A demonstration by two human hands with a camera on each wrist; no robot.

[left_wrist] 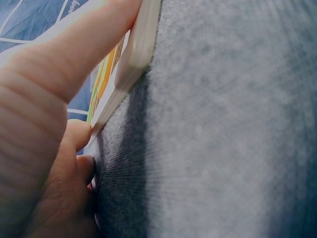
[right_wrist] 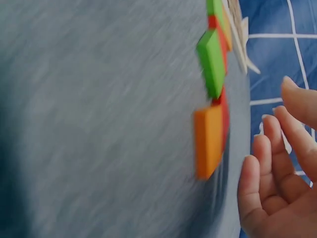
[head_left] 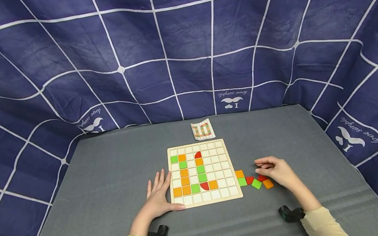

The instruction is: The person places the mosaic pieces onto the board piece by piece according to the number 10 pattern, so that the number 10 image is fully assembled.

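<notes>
A pale square grid board lies on the table with orange, green and red pieces set in some of its cells. Along its left side my left hand rests with fingers spread, the thumb lying on the near left corner. In the left wrist view, the thumb presses the board's edge. My right hand hovers over loose tiles right of the board, fingers loosely bent and holding nothing. Below it are an orange tile and a red piece partly hidden behind it; a green tile lies farther along.
A small printed card with a coloured grid pattern lies behind the board. Another orange tile and a green tile lie against the board's right edge. A blue curtain with white lines surrounds the grey table.
</notes>
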